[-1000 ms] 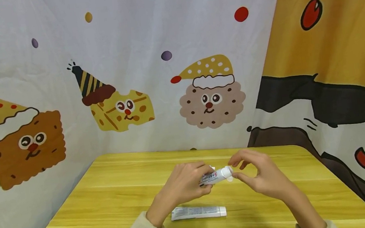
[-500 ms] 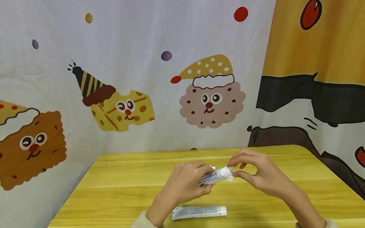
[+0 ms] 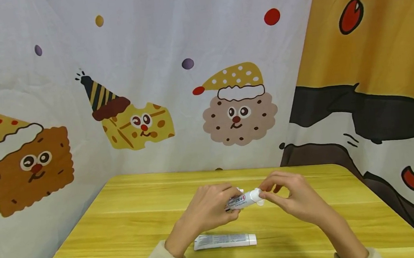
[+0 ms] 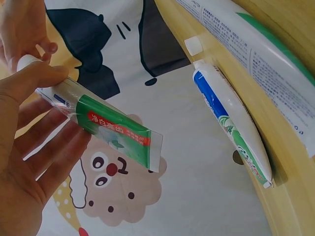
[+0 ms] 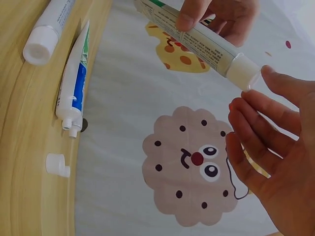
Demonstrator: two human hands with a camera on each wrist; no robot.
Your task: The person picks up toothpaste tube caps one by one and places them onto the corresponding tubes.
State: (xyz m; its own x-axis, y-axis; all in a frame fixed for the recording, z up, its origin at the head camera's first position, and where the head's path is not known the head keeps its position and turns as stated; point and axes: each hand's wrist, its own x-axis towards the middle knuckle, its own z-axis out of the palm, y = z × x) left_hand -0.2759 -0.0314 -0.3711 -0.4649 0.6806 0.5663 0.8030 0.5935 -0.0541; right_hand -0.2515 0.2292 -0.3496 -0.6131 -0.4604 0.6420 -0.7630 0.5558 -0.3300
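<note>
Step in hand looks like working on the cap (image 5: 243, 72) of the held tube (image 3: 242, 201); cap's on, tube's up off the table (image 3: 143, 203) betw. the two hands. L hand (image 3: 211, 206) grips the tube's body, thumb on one side, fingers on the other, cap end toward R hand. R hand (image 3: 299, 199): thumb + index narrow, pinching at cap's end; other fingers loose, touching nothing. Next move prob. calls for a firmer R pinch & a twist or pull, w/ L holding steady. A 2nd tube (image 3: 222, 240) lies nearer the body than the hands; uncapped tube (image 5: 74, 88) & loose cap (image 5: 55, 163) beyond them.
</note>
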